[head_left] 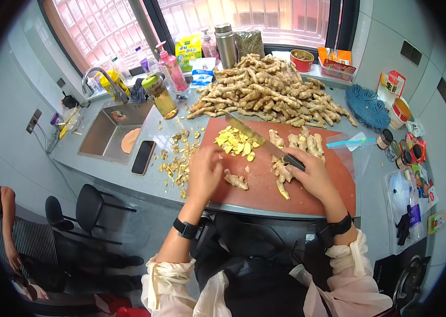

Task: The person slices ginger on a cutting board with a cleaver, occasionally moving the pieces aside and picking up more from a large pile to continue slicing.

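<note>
My right hand [310,171] grips the black handle of a kitchen knife [252,134], whose blade points up and left over the red-brown cutting board [312,195]. To the left, my left hand [206,171] hovers at the board's left side with its fingers loosely bent and apart, and I see nothing held in it. Yellow ginger slices [236,142] lie in a small heap beyond my left fingers. A piece of ginger root [236,180] rests between my hands. More ginger roots [307,142] lie at the board's right, partly behind the knife and right hand.
Ginger scraps [175,158] and a phone [143,157] lie left of the board, beside the sink [109,129]. A large ginger pile [270,87] covers the back. Jars [392,150] and a blue basket [368,107] stand right. Another person [27,238] is at lower left.
</note>
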A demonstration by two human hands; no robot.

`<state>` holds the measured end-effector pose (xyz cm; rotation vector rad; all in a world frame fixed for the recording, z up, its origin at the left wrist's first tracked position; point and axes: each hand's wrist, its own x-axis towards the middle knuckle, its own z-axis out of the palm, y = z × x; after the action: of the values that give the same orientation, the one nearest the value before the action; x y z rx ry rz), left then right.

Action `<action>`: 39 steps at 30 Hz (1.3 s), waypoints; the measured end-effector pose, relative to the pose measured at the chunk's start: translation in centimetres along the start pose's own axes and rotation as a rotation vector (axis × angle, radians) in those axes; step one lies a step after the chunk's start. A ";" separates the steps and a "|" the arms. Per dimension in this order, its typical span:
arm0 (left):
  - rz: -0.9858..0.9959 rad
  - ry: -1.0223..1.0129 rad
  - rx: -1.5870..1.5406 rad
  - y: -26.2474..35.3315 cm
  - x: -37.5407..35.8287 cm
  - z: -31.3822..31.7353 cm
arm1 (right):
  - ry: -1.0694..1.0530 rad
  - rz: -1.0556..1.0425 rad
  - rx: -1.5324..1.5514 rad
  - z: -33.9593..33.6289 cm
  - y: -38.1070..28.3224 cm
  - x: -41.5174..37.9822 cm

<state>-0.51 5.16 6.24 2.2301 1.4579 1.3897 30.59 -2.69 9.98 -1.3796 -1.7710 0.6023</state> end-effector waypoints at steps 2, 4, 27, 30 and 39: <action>0.066 -0.272 0.095 -0.2 -2.0 0.3 | -0.044 0.020 0.090 -0.1 -0.9 0.2; 0.011 -0.382 0.006 -0.2 -2.9 0.5 | -0.232 0.134 0.216 0.3 -1.2 0.4; -0.100 -0.158 -0.019 -1.0 -6.4 -0.5 | -0.199 0.168 -0.045 3.4 -1.7 0.0; -0.059 -0.217 -0.071 -0.7 -6.7 -1.0 | -0.201 0.121 -0.061 3.6 -1.5 -0.1; -0.048 -0.245 -0.144 0.6 -6.9 -0.6 | -0.216 0.167 -0.018 3.8 -2.0 -0.7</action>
<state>-1.28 -0.74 2.72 2.1706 1.2791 1.1223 26.43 -3.55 9.18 -1.5336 -1.8435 0.8551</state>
